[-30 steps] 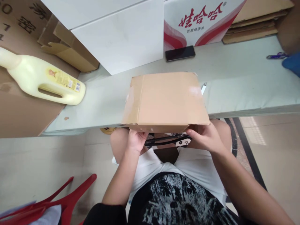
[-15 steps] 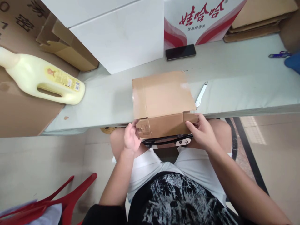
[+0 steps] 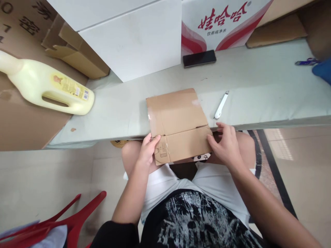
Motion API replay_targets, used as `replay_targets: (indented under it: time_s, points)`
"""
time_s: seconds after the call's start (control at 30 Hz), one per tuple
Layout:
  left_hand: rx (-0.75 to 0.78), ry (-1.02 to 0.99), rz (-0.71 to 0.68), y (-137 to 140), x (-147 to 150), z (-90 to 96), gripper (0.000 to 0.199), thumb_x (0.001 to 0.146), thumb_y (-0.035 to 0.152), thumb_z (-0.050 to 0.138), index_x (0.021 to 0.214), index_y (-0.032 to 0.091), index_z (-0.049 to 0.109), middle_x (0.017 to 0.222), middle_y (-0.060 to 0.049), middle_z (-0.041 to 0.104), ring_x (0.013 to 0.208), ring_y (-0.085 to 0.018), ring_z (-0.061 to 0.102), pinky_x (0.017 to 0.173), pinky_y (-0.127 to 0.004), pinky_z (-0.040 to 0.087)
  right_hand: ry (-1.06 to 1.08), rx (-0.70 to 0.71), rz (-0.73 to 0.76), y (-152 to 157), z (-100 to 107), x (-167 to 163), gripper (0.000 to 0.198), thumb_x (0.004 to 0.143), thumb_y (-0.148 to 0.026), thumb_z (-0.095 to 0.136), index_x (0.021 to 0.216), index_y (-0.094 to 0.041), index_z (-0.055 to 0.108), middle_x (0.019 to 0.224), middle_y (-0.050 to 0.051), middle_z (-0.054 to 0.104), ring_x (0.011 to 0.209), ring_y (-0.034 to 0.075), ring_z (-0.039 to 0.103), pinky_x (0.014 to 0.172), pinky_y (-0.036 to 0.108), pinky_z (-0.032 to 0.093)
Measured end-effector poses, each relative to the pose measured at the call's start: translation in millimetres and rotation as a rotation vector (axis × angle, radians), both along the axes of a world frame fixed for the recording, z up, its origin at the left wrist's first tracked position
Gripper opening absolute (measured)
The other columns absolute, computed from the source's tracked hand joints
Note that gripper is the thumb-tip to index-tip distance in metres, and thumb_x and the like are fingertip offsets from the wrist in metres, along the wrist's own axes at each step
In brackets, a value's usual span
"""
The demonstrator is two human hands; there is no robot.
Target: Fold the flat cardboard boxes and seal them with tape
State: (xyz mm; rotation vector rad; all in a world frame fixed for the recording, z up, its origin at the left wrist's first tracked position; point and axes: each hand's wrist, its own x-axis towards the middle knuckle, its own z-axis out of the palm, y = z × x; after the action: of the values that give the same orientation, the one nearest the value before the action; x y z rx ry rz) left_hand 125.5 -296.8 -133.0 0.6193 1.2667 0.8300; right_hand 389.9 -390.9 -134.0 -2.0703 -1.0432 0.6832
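Observation:
A flattened cardboard box (image 3: 181, 112) lies partly on the table, with its near panel folded along a crease and reaching out over my lap. My left hand (image 3: 148, 150) is closed on the left edge of that panel, thumb on top. At the right edge, my right hand (image 3: 223, 143) has its thumb on the cardboard; its index finger is raised apart, and the fingers underneath are hidden. A white utility knife (image 3: 221, 105) lies on the table just beyond my right hand, its blade end pointing away from me.
A black phone (image 3: 199, 59) lies before a white-and-red carton (image 3: 217, 26). White boxes (image 3: 137, 41) stand at the back. To the left are a pale yellow jug (image 3: 49, 86) and brown cartons (image 3: 85, 63). A red chair (image 3: 77, 220) stands on the floor at lower left.
The near panel has opened out flatter and tilted toward my lap, and the cardboard has shifted toward me. My left hand now grips its edge with the thumb on top. My right index finger has lifted.

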Motion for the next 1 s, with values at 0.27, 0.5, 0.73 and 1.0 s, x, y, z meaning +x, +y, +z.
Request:
replay_targets:
  time_s: [0.27, 0.5, 0.73, 1.0]
  points:
    - [-0.002, -0.073, 0.038, -4, -9, 3.9, 0.053, 0.052, 0.036, 0.099, 0.094, 0.019, 0.072, 0.095, -0.004, 0.081, 0.081, -0.019, 0.077, 0.072, -0.026, 0.060, 0.814, -0.076, -0.019, 1, -10, 1, 0.065, 0.076, -0.059, 0.076, 0.128, -0.025, 0.055, 0.117, 0.008, 0.075, 0.103, 0.024, 0.074, 0.083, 0.036, 0.062]
    - [0.003, -0.087, 0.035, -9, -18, 4.2, 0.058, 0.046, 0.038, 0.099, 0.093, 0.018, 0.072, 0.087, -0.005, 0.080, 0.094, -0.029, 0.077, 0.080, -0.034, 0.061, 0.635, 0.010, 0.178, 0, 7, 0, 0.055, 0.080, -0.060, 0.073, 0.118, -0.020, 0.067, 0.115, 0.009, 0.078, 0.104, 0.028, 0.074, 0.087, 0.041, 0.061]
    - [0.093, -0.104, 0.065, 0, 14, 12.2, 0.061, 0.056, 0.041, 0.100, 0.105, 0.020, 0.070, 0.107, -0.007, 0.081, 0.107, -0.023, 0.074, 0.094, -0.033, 0.058, 0.559, 0.153, 0.252, -17, 24, 25, 0.053, 0.083, -0.061, 0.072, 0.121, -0.024, 0.069, 0.118, 0.010, 0.076, 0.108, 0.029, 0.073, 0.089, 0.040, 0.061]
    - [-0.036, -0.303, -0.030, 1, 89, 28.8, 0.063, 0.047, 0.044, 0.103, 0.093, 0.021, 0.065, 0.091, -0.001, 0.079, 0.089, -0.022, 0.077, 0.081, -0.034, 0.063, 0.905, 0.121, 0.048, -50, 7, 7, 0.050, 0.075, -0.065, 0.078, 0.101, -0.024, 0.068, 0.097, 0.011, 0.079, 0.096, 0.030, 0.077, 0.089, 0.050, 0.063]
